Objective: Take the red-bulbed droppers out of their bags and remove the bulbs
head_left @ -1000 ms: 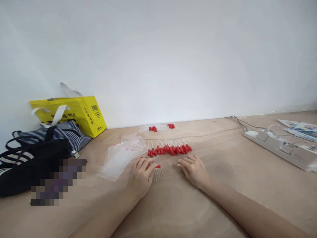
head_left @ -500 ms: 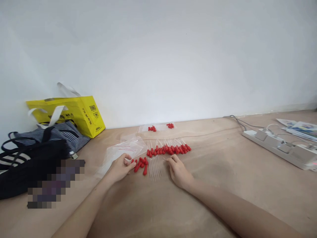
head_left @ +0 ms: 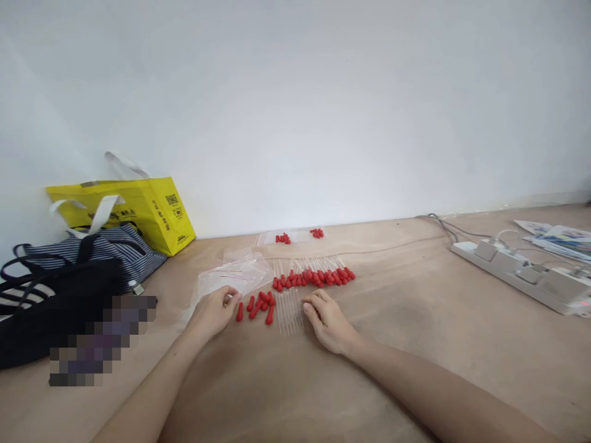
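My left hand (head_left: 216, 312) is closed, with thumb and forefinger at the top of a red rubber dropper bulb (head_left: 239, 311). Just right of it lies a small group of loose red bulbs (head_left: 257, 307). A row of clear thin dropper tubes (head_left: 289, 312) lies side by side between my hands. At the right edge of these tubes rests my right hand (head_left: 329, 321), fingers curled and thumb against forefinger; whatever they pinch is hidden. Beyond the tubes, a long row of droppers with red bulbs fitted (head_left: 316, 278) has its bulb ends toward me.
Clear zip bags (head_left: 235, 275) lie behind my left hand. Farther back, a bag holding red-bulbed droppers (head_left: 300, 236) lies by the wall. A yellow bag (head_left: 161, 215), striped bag (head_left: 132, 249) and black bag (head_left: 92, 307) stand left; a white power strip (head_left: 521, 277) and papers (head_left: 561, 240) lie right.
My left hand has drawn slightly left, and one red bulb has shifted left with it, apart from the group. My right hand has moved a little left and down, toward the clear tubes.
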Demonstrator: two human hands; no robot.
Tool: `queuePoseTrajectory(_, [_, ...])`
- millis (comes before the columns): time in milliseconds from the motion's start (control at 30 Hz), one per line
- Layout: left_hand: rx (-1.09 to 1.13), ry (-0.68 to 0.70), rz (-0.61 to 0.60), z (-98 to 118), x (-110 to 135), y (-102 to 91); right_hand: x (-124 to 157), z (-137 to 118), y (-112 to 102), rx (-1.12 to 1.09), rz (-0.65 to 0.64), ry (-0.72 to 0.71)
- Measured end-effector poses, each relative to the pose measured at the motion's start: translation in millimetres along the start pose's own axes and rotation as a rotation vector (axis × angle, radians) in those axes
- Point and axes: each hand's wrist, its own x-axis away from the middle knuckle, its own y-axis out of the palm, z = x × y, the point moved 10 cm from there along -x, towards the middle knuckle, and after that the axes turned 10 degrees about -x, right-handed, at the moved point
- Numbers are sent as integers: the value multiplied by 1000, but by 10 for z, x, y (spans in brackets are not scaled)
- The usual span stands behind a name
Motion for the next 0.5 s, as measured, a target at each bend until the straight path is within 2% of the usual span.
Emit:
queuePoseTrajectory(67, [-68,98,86,227,26,-92,54,-3,-63,-20,-6,1])
queuePoseTrajectory(133, [-55,228,126,548,47,-100,109,10,-140,-21,-6,6])
queuePoseTrajectory(267, [-65,528,142,1295,61,41,184,65,-323,0,14,4])
queuePoseTrajectory(333, [-106,646,145,1599,42,146,199,103,-422,20,35,5])
queuePoseTrajectory(400, [-133,726,177,1811,4,222,202,144,-519,41,70,14])
queuePoseTrajectory(500, [-129,786,218,1971,-80,312,190,188,-624,63,122,32])
